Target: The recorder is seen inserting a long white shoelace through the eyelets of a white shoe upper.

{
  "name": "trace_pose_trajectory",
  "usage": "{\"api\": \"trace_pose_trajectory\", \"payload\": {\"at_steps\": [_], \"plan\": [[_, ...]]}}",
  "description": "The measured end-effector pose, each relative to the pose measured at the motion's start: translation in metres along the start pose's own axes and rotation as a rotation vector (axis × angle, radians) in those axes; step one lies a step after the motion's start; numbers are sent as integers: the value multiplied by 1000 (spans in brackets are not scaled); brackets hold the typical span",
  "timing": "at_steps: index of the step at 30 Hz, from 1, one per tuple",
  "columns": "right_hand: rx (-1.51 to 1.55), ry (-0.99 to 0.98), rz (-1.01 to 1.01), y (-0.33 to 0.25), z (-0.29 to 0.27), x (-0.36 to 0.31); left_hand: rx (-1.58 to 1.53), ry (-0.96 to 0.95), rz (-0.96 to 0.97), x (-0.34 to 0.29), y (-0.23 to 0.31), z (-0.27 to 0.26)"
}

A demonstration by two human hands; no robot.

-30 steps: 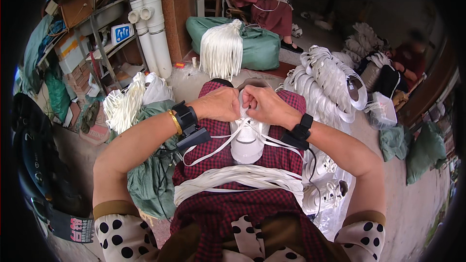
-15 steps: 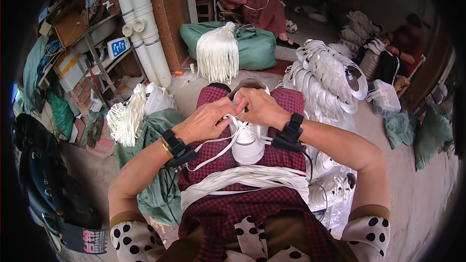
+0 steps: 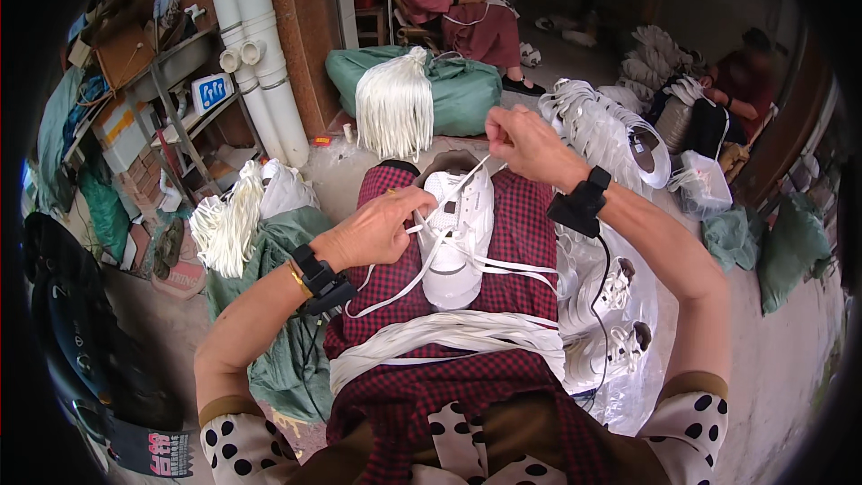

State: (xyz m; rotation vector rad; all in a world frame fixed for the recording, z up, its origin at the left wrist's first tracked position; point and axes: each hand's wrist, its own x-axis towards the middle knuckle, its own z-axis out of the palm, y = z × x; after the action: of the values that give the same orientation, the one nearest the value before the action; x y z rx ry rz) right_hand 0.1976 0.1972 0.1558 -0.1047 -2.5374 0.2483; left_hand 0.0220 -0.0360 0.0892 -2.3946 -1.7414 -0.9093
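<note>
A white sneaker (image 3: 453, 280) rests on my lap over a red and black checked apron (image 3: 525, 216), its toe pointing toward me. White shoelaces (image 3: 516, 267) cross its front, with loose ends trailing to both sides. My left hand (image 3: 382, 224) is closed at the shoe's left edge, pinching a lace near the eyelets. Raised to the upper right of the shoe, my right hand (image 3: 530, 145) pinches a lace that runs taut from the shoe's upper. A bundle of white laces (image 3: 449, 341) lies across my lap, nearer to me than the toe.
White shoes (image 3: 611, 292) stand on plastic at my right, below stacked white shoe uppers (image 3: 597, 117). Lace bundles (image 3: 395, 99) lie on green sacks (image 3: 467, 94) ahead and at left. Two people sit working farther back. A black scooter (image 3: 85, 341) stands at far left.
My right hand has moved up and right, away from the shoe, drawing a lace out taut. My left hand has shifted slightly left and down, leaving more of the sneaker in sight.
</note>
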Motion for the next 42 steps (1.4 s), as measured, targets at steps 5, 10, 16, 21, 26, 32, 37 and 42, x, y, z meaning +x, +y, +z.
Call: {"api": "trace_pose_trajectory", "payload": {"at_steps": [5,10,16,21,26,32,37,42], "plan": [[202,-261,137,-21,-45,-6,-139,203,-147,42,14,-6],[295,-221,110,-33,-43,-5,-703,-9,-450,78,22,1],[419,-351,150,-31,-9,-13,-881,178,-653,58,30,-2],[173,-519,-165,-30,20,-22,-665,139,-647,37,24,24],[155,-506,-245,-24,24,-26,-563,26,-657,39,28,26],[289,-406,-328,-16,26,-35,-549,-132,-544,52,15,27],[329,-341,-365,-14,33,-35,-530,-247,-577,57,13,16],[327,-321,-309,-20,34,-39,-569,-232,-592,53,14,12]]}}
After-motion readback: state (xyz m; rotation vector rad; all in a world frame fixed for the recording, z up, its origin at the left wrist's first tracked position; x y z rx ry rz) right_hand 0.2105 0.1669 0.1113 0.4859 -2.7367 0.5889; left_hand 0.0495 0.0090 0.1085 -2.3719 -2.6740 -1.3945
